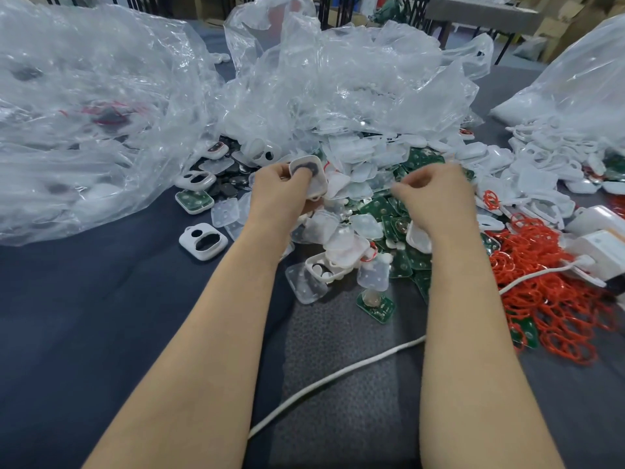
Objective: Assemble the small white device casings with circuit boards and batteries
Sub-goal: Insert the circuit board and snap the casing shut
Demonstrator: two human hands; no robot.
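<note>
Holding a white casing [309,176], my left hand [280,191] is clamped around its lower edge, with the dark round opening of the part facing the camera. My right hand [436,194] hovers just right of that casing, fingers curled in a loose pinch; I cannot tell whether anything small sits between them. The two hands are apart, with the casing between them and nearer the left.

Directly below and right of the held casing lies the main heap: green circuit boards [382,211] mixed with translucent covers [363,226], all loose. One board with a round cell on it [376,305] lies alone, well below the casing. Left of the casing, an empty white shell [203,241] rests on the dark counter [84,316], and near it a shell with a green board seated inside [194,200]. Dark round pads [226,184] lie just left of the casing. Far right of it, red rings [548,299] are piled, and a white cord [338,377] runs across the counter below. Crumpled clear bags [84,113] rise behind and to the left.

My judgement: assembly is early. Only a few part-filled shells show, no clearly closed unit can be confirmed, and the bulk of the parts are unsorted.
</note>
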